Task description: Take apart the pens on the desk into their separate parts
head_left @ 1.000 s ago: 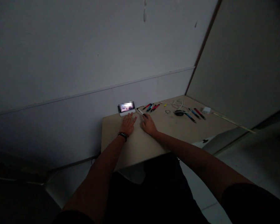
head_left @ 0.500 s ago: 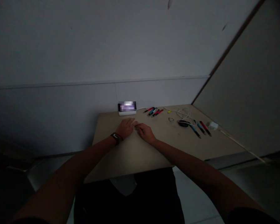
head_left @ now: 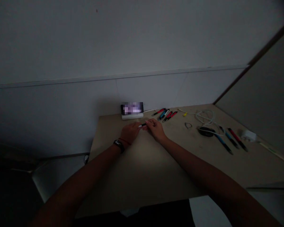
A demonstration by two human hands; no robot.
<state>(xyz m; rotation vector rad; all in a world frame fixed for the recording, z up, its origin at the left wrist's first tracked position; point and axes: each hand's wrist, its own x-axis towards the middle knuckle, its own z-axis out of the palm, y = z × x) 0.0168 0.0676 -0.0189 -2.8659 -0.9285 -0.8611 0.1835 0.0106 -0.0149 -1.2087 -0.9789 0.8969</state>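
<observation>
A white-and-black pen (head_left: 142, 125) is held low over the table between my two hands. My right hand (head_left: 156, 130) is closed, with its thumb and fingertips pinching the dark end. My left hand (head_left: 130, 132), wearing a black wristband, is closed around the white end, its fingers partly hidden and blurred. Just behind my hands stands a phone (head_left: 132, 108) with a lit screen, propped on a white base (head_left: 132, 116). Red, blue and white pens (head_left: 165, 114) lie in a group to the right of the phone.
On the right of the table (head_left: 156, 176) lie a coiled white cable (head_left: 204, 116), a dark oval case (head_left: 205, 131), a small ring-like loop (head_left: 188, 125), several more pens (head_left: 238, 139) and a white plug (head_left: 248, 135). A wall (head_left: 109, 47) rises behind the table.
My hands have moved slightly apart, and the white-and-black pen now shows between them. My left fingers, spread before, have curled in. The camera view has shifted closer to the table.
</observation>
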